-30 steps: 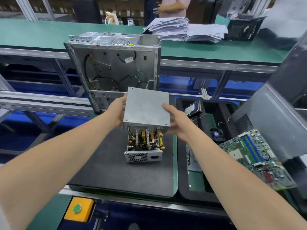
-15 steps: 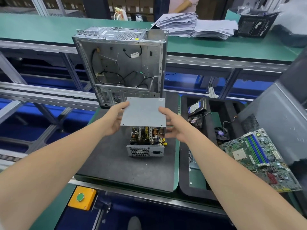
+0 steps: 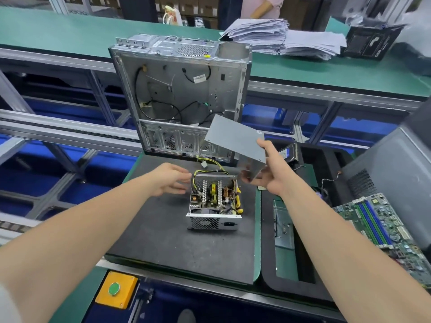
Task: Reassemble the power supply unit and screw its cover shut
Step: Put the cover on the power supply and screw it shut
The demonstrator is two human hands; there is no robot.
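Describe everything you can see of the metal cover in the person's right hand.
The cover is a plain matte grey sheet-metal panel with a side wall folded down along one edge. It is off the power supply unit, held tilted in the air above and to its right. Only the right hand grips it, thumb on top, fingers beneath.

PC assembly line, factory floor; green ESD benches [image 3: 70,31] on aluminium framing, roller conveyor [image 3: 58,129], stripped chassis [image 3: 179,89], loose motherboard [image 3: 382,224], paperwork stacks [image 3: 279,36], yellow pushbutton box [image 3: 115,289] at the station edge.
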